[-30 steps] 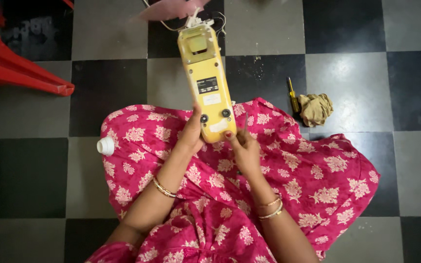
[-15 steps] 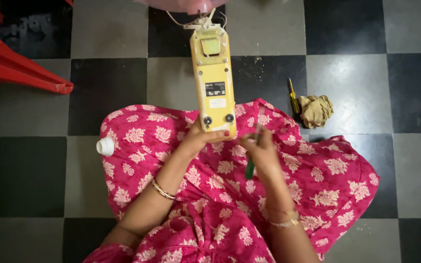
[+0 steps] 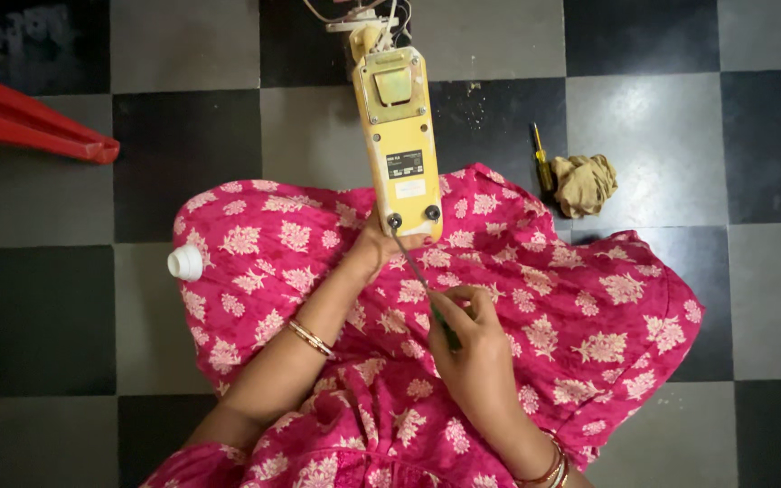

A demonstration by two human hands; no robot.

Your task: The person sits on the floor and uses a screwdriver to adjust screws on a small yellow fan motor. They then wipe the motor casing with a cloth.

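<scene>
1. The left hand (image 3: 380,244) reaches forward from the near left, forearm running diagonally up toward the centre. It sits at the near end of the yellow device (image 3: 399,145), its fingers tucked under that end, closed around it and supporting it.
2. The right hand (image 3: 472,348) is raised from the near right, wrist bent, fingers curled together and pinching the green handle of a screwdriver (image 3: 419,276).
3. The screwdriver's long axis runs diagonally from the right hand, near and right, to its tip, far and left. The tip meets the left of two dark round screw holes at the device's near end.
4. The yellow device is a long, narrow casing. Its long axis runs near to far, almost straight up the view, tilted slightly left at the far end. The near end lies over the lap; the far end lies over the floor.
5. Wires (image 3: 354,14) leave the far end of the device.
6. The lap is covered by pink patterned fabric (image 3: 589,307) spread on the checkered floor (image 3: 183,117).
7. A second screwdriver (image 3: 542,161) with a yellow handle lies on the floor to the right, just beside a crumpled tan cloth (image 3: 585,183).
8. A white cap (image 3: 185,263) rests at the fabric's left edge.
9. A red plastic object (image 3: 29,126) is at far left.
</scene>
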